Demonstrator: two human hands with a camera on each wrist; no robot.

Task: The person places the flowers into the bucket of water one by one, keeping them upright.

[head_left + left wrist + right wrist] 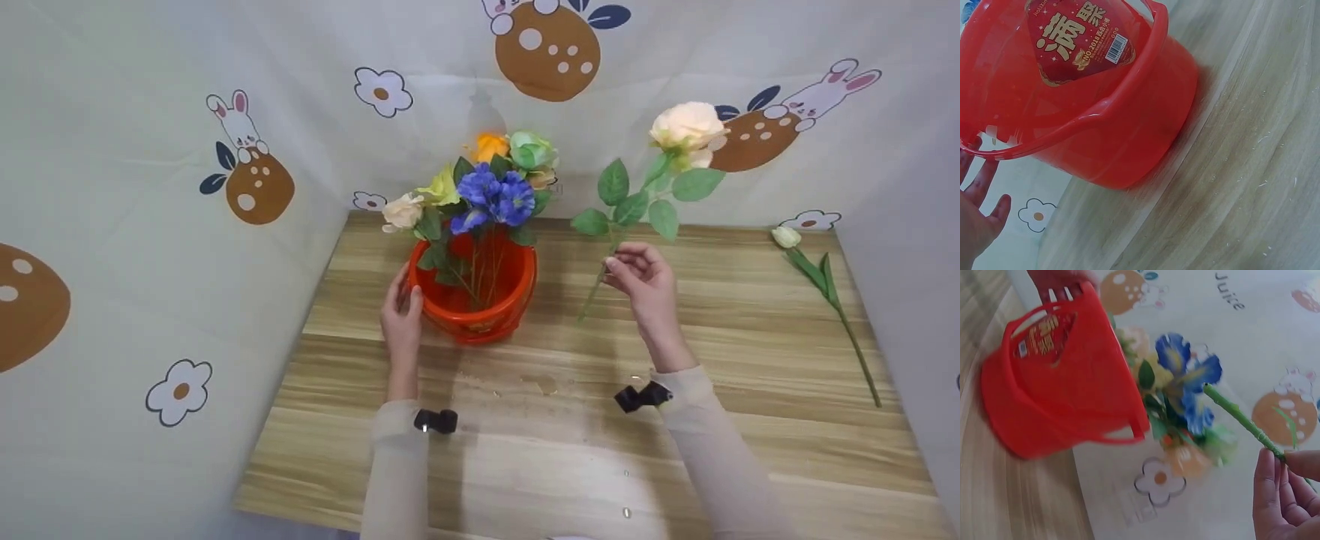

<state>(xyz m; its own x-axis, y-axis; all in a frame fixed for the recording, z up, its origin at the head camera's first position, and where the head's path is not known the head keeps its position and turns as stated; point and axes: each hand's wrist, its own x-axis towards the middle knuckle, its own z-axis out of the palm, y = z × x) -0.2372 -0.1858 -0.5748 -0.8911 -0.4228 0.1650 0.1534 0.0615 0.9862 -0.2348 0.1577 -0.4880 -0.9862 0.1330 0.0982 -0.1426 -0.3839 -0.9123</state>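
A red plastic bucket (475,327) stands on the wooden table with several artificial flowers (487,196) in it: blue, orange, green, yellow and pale peach. My left hand (403,319) touches the left side of the bucket near its rim. In the left wrist view, the fingers (981,183) reach the rim by the handle, with the thumb held apart. To the right of the bucket, my right hand (646,289) pinches the green stem of a peach rose (684,129) between thumb and fingertips. The rose is raised above the table, bloom upward, and its stem end (1224,402) shows in the right wrist view.
A white tulip (786,238) with a long green stem lies near the table's right edge. Small drops and specks (547,384) dot the tabletop (525,450) in front of the bucket. A printed cloth (442,60) hangs behind and along the left side.
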